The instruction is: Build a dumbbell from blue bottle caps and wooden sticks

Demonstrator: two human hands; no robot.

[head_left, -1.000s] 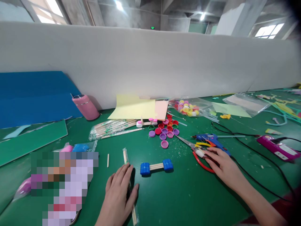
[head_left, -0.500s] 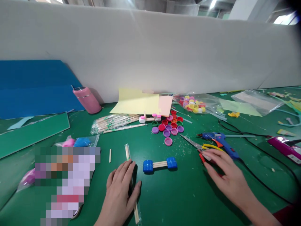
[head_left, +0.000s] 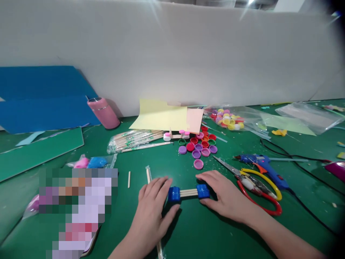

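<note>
A small piece made of wooden sticks (head_left: 189, 193) joined between blue bottle caps (head_left: 203, 191) lies on the green table. My left hand (head_left: 153, 207) reaches around its left end, thumb and fingers apart. Around the right end is my right hand (head_left: 223, 196), its thumb and fingers spread on either side of the caps; I cannot tell whether they touch. Partly under my left hand lie wrapped chopsticks (head_left: 148, 174). Scissors (head_left: 258, 185) with one yellow and one red handle rest on the table, to the right of my right hand.
Loose coloured caps (head_left: 198, 164) and a stick-and-cap piece (head_left: 176, 136) lie behind. A blue glue gun (head_left: 265, 167) and its cord are at right. A pink cup (head_left: 104, 113), packed chopsticks (head_left: 134, 140), a short stick (head_left: 129, 179) and a blurred-out phone-like object (head_left: 91, 239) are at left.
My right hand has let go of the scissors and moved left to the blue-capped piece. My left hand has shifted right from the wrapped chopsticks to the piece's left end.
</note>
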